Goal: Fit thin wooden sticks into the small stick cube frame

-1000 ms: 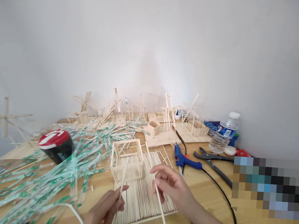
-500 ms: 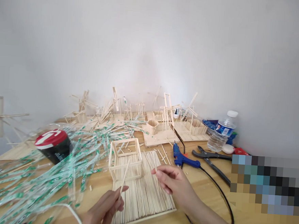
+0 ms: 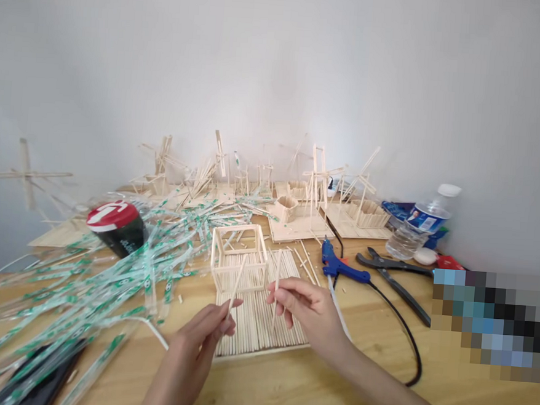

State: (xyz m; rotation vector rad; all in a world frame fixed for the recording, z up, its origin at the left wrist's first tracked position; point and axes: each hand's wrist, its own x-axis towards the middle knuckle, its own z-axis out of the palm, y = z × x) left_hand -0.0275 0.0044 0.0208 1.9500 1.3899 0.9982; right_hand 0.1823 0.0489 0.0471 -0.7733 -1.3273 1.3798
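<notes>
**At my fingertips, two sticks pinched**

In my left hand [image 3: 195,339], fingers closed narrow, a wooden stick [image 3: 238,285] leans; my right hand [image 3: 309,310] pinches a second stick [image 3: 278,268] upright. Below my fingers lies a stick mat [image 3: 247,324]; just beyond them, a stick box frame [image 3: 238,231] stands on it, a blue glue gun [image 3: 334,265] off to the right.

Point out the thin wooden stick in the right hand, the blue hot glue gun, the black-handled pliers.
Thin wooden stick [image 3: 277,280], head view, upper part above the right hand [image 3: 306,310].
Blue hot glue gun [image 3: 334,265], head view, on its body.
Black-handled pliers [image 3: 405,293], head view, on the lower handle.
</notes>
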